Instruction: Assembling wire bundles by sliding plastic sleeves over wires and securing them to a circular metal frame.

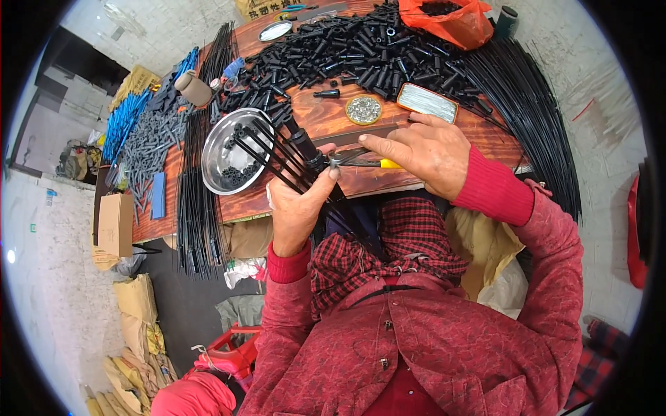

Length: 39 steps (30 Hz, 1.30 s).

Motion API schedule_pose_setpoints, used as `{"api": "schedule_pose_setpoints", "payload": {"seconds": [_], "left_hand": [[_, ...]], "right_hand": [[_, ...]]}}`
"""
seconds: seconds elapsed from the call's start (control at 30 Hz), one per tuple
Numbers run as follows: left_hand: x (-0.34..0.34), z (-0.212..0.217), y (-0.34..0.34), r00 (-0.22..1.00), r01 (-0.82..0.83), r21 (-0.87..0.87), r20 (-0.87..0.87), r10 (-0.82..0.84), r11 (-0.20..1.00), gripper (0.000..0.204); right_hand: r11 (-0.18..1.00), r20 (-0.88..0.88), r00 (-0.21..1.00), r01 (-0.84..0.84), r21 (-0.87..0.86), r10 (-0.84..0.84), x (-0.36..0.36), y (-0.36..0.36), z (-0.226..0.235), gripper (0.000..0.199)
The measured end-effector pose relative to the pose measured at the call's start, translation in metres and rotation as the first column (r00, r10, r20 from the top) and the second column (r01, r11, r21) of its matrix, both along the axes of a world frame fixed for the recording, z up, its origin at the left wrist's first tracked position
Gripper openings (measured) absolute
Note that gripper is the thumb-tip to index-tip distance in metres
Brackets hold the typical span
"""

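My left hand (300,204) is closed round a bundle of thin black rods (269,154) and a black ribbed tube fitting (303,144), held tilted above the table's near edge. In my right hand (423,156) is a pair of pliers (356,154) with a yellow-ended handle; the jaws meet the fitting's end beside my left thumb. Part of the handles is hidden under the right palm. Just left of the rods sits a steel bowl (216,132) holding small black rings. Beyond the right hand are a round dish of small metal pieces (363,109) and a tin of thin metal pins (427,102).
A heap of black tube fittings (361,52) covers the far side of the wooden table (316,107). Long black rods lie in stacks at right (524,104) and left (198,208). Grey pieces (152,128), a beige bottle (193,89) and an orange bag (461,24) stand around.
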State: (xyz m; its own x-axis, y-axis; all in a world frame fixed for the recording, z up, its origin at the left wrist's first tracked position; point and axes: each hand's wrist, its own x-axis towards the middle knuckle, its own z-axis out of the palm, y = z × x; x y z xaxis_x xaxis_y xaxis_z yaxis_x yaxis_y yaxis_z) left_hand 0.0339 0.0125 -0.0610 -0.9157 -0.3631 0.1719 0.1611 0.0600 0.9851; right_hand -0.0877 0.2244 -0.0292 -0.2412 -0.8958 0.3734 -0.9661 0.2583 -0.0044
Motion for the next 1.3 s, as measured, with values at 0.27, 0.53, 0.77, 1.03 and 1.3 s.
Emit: {"api": "schedule_pose_setpoints", "payload": {"seconds": [0.27, 0.53, 0.77, 1.03, 1.3], "left_hand": [[0.002, -0.001, -0.004, 1.000, 0.024, 0.057, -0.015, -0.024, 0.998, 0.032], [0.005, -0.001, -0.006, 0.998, 0.059, 0.118, -0.020, -0.057, 0.991, 0.035], [0.008, -0.003, -0.010, 0.995, 0.092, 0.204, -0.052, -0.083, 0.975, 0.034], [0.004, -0.003, -0.013, 0.993, 0.118, 0.195, -0.044, -0.112, 0.974, 0.032], [0.005, 0.002, -0.008, 0.995, 0.098, 0.175, -0.036, -0.094, 0.980, 0.031]], "right_hand": [[0.998, -0.198, 0.980, 0.011, -0.055, -0.021, 0.001, -0.002, 0.005, 0.053], [0.995, -0.090, 0.994, 0.060, 0.073, -0.053, 0.003, 0.000, 0.007, 0.041], [0.981, 0.419, 0.906, -0.017, 0.192, -0.066, 0.004, 0.001, 0.016, 0.033], [0.992, 0.494, 0.870, -0.062, 0.110, -0.001, 0.002, 0.001, 0.016, 0.027], [0.996, 0.178, 0.984, 0.013, 0.093, -0.030, 0.001, 0.000, 0.012, 0.044]]}}
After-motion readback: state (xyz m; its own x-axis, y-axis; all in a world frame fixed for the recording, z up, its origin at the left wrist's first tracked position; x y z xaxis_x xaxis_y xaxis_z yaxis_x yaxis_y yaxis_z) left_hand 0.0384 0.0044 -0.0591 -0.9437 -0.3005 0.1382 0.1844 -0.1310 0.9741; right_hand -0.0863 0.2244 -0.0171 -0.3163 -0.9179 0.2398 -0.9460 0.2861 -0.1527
